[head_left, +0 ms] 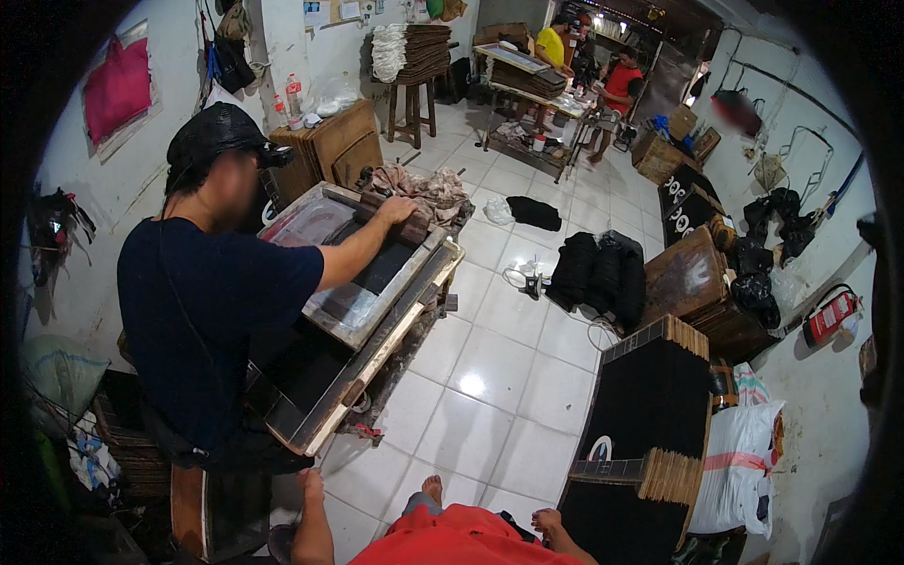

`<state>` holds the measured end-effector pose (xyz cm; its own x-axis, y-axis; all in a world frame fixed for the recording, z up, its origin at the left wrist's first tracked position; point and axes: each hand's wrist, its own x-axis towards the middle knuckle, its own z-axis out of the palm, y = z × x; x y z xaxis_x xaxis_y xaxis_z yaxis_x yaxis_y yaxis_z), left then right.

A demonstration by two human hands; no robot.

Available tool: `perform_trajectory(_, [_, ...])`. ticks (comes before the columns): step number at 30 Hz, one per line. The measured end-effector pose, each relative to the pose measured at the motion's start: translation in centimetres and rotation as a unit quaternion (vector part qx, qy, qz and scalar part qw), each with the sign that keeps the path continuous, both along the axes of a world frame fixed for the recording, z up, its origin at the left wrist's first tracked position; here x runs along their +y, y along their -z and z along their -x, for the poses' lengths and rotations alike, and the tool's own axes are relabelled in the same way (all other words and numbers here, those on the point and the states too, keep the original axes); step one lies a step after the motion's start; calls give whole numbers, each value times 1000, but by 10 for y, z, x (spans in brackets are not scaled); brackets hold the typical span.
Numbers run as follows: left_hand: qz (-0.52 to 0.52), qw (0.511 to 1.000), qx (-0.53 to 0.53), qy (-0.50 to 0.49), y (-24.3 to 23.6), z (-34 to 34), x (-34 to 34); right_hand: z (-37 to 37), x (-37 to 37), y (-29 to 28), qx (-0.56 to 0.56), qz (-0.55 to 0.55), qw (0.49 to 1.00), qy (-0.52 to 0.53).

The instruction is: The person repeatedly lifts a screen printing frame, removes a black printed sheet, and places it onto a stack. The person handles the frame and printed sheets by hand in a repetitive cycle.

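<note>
My left hand (311, 485), fingers curled, is just below the near corner of a framed work board (330, 416); I cannot tell whether it touches it or holds anything. My right hand (547, 523) is low beside my red shirt, left of stacked black boards (645, 395), fingers curled, any contents too small to make out. A co-worker in a dark T-shirt and cap (212, 311) stands at my left, one hand (398, 209) on a brown block (412, 226) over a screen frame (339, 306) lying on the work board. Crumpled rags (419, 193) lie behind it.
Black bundles (593, 273) and a cable are on the tiled floor (490, 377) ahead. Two people (621, 89) work at a far table (513, 71). A stool (411, 118) bears stacked boards. Wooden boards (683, 282), white sacks (730, 461) and an extinguisher (829, 315) line the right wall.
</note>
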<state>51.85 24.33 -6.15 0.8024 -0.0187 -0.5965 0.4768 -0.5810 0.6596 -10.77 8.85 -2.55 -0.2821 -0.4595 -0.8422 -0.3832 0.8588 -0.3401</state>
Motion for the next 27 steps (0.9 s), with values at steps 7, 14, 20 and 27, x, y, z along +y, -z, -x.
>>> perform_trajectory(7, [103,993,-36,-50,-18,-17,-10,-29,-30,-2,-56,35,998,-9])
perform_trajectory(14, [106,979,-1,-177,-71,-39,-56,-161,-98,-19,-23,135,919,-369])
perform_trajectory(20, [107,978,48,-174,-87,-52,-53,-390,-170,-56,-297,185,863,-364])
perform_trajectory(27, [95,982,-32,-159,-45,-48,-19,-393,-161,-50,-320,205,877,-294])
